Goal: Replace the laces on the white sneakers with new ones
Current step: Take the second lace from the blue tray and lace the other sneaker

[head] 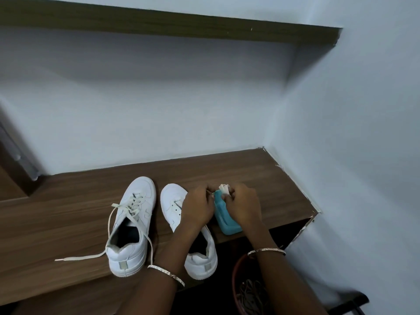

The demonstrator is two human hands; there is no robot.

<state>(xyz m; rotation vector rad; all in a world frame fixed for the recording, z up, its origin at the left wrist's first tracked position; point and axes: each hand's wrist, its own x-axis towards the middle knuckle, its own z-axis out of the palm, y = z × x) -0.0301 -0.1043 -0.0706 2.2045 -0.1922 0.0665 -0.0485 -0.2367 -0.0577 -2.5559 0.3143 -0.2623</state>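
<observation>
Head view: pale walls [159, 98] meet in a corner behind a brown wooden counter [250, 169]. On it stand a laced sneaker [130, 226] and, beside it, an unlaced sneaker [172, 201]. Just right, the left grip [198, 206] pinches the top of a teal packet [227, 220]; the right grip [243, 205] pinches white laces [223, 188] there.

Bare tabletop [56, 214] lies left of the laced sneaker [131, 226] (its loose lace [79, 256] trails there), walls [341, 133] closing the right corner.
</observation>
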